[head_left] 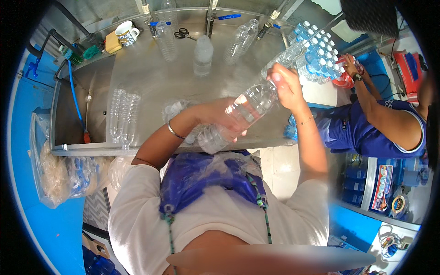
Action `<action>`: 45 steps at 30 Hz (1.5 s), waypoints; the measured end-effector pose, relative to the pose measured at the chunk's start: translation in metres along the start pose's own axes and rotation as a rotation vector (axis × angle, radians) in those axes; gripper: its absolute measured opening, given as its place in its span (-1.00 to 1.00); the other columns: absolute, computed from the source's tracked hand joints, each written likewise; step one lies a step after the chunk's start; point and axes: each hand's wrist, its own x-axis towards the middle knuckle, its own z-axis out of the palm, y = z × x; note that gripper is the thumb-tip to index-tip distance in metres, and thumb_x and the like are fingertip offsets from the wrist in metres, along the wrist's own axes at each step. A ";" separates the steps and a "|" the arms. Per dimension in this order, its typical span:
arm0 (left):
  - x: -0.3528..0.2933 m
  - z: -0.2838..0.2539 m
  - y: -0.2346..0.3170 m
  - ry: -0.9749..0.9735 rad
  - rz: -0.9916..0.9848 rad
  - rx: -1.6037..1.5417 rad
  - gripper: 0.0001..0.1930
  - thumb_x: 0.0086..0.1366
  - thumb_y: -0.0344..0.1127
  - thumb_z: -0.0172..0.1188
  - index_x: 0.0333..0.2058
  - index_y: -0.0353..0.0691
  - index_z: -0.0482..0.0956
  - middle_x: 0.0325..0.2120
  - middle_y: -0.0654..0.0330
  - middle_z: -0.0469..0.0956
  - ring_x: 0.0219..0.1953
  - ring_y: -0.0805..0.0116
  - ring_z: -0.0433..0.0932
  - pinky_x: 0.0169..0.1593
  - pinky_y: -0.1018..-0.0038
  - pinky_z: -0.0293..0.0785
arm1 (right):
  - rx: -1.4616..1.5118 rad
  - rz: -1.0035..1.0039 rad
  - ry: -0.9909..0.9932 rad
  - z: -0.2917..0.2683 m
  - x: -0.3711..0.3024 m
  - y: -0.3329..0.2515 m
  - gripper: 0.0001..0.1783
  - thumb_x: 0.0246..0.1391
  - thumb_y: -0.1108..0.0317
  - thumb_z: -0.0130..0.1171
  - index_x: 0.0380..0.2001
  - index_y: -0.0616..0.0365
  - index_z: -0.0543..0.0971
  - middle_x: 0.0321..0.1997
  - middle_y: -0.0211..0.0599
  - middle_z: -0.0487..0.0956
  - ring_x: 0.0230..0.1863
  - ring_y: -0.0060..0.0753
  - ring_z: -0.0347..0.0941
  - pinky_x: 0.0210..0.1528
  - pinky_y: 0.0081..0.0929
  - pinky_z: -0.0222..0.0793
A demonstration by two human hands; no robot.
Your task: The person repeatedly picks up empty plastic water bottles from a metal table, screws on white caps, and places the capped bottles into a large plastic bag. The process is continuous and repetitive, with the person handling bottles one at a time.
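The sink (pixel 100 85) is set into the left end of the counter (pixel 153 87), and a hose (pixel 76 101) is run into it. Behind the sink, a brush (pixel 91 52) is placed; behind and to its right, a sponge (pixel 113 42) and a mug (pixel 125 35) are set. Just right of it, paired bottles (pixel 118 114) are arranged side by side. Well right of it, a held bottle (pixel 252 104) is gripped by the left hand (pixel 224 113) and right hand (pixel 286 87); farther right, capped bottles (pixel 317 59) are massed.

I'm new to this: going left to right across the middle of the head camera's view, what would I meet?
Blue hose → two clear bottles side by side → silver bangle → clear bottle held by the left hand and right hand → co-worker in a blue sleeveless top.
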 end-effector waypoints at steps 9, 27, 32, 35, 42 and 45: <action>0.053 0.002 -0.030 0.580 0.038 0.543 -0.18 -0.07 -0.12 0.40 0.10 -0.39 0.19 -0.35 -0.03 0.59 -0.33 0.07 0.60 -0.21 0.30 0.48 | -0.648 0.403 0.309 -0.028 -0.038 0.044 -0.59 0.17 -0.02 0.05 -0.25 0.14 0.50 -0.42 0.02 0.53 -0.35 0.19 0.47 -0.26 -0.09 0.37; 0.302 0.011 -0.090 0.882 0.347 0.724 -0.16 -0.12 -0.16 0.49 0.04 -0.49 0.23 -0.09 -0.23 0.33 0.02 -0.21 0.33 0.10 0.16 0.32 | -0.706 0.619 -0.106 -0.158 -0.023 0.211 -0.53 0.15 -0.08 0.05 -0.11 0.08 0.53 -0.26 0.13 0.58 -0.14 0.17 0.50 -0.13 -0.07 0.38; 0.196 -0.007 -0.082 0.889 0.640 1.136 -0.12 0.00 -0.33 0.40 0.21 -0.48 0.06 -0.02 -0.15 0.28 0.05 -0.08 0.31 0.15 0.15 0.28 | -1.031 0.444 0.199 -0.129 -0.022 0.141 -0.67 0.14 0.14 0.13 -0.10 0.06 0.55 -0.21 0.01 0.60 -0.16 -0.02 0.53 -0.13 -0.19 0.42; 0.086 -0.055 -0.080 1.357 0.798 1.400 -0.10 -0.02 -0.35 0.39 0.25 -0.35 0.05 0.02 -0.07 0.29 0.07 -0.02 0.32 0.18 0.16 0.25 | -0.452 0.299 0.411 -0.046 -0.042 0.089 -0.81 0.11 0.39 0.14 -0.18 0.10 0.57 -0.29 -0.09 0.60 -0.27 -0.19 0.55 -0.20 -0.35 0.45; 0.018 -0.136 -0.063 1.368 0.270 0.890 -0.01 -0.10 -0.22 0.43 0.25 -0.33 0.02 0.11 -0.17 0.31 0.16 -0.08 0.33 0.18 0.23 0.28 | -0.133 0.022 -0.505 0.183 -0.026 0.053 -0.82 0.02 0.44 0.13 -0.26 0.13 0.58 -0.21 -0.14 0.55 -0.19 -0.04 0.50 -0.13 -0.19 0.41; 0.010 -0.134 -0.070 1.340 0.145 0.844 -0.01 -0.10 -0.23 0.42 0.25 -0.33 0.02 0.09 -0.19 0.33 0.14 -0.11 0.35 0.18 0.22 0.29 | -0.389 0.052 -0.672 0.200 -0.037 0.053 -0.80 -0.02 0.49 0.12 -0.27 0.12 0.57 -0.20 -0.09 0.50 -0.17 0.00 0.48 -0.11 -0.20 0.39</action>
